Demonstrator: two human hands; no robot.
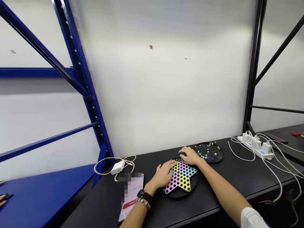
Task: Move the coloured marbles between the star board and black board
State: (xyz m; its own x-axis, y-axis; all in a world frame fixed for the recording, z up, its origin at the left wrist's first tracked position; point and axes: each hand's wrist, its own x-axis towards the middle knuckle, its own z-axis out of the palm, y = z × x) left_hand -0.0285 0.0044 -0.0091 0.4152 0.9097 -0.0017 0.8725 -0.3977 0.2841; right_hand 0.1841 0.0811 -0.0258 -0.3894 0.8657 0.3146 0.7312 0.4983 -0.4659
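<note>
A star-shaped Chinese checkers board (179,177), patterned in pink, yellow and blue with rows of dark holes, lies over a round black tray (181,197). My left hand (163,175) lies on the board's left side, fingers stretched out and apart. Beyond the board's far right point is my right hand (190,155), its fingers curved with a gap between thumb and forefinger; nothing shows between them. Some small marbles peek out at the board's far edge. Right of my right hand sits a second round black tray (222,155) holding many small glassy marbles (208,152).
A phone (130,198) with a lit screen lies left of my left wrist. Behind it is a white charger (117,167) with a looped cable. A white power strip (257,146) with plugs and cables stands at the right. A blue metal frame (82,69) rises at the left.
</note>
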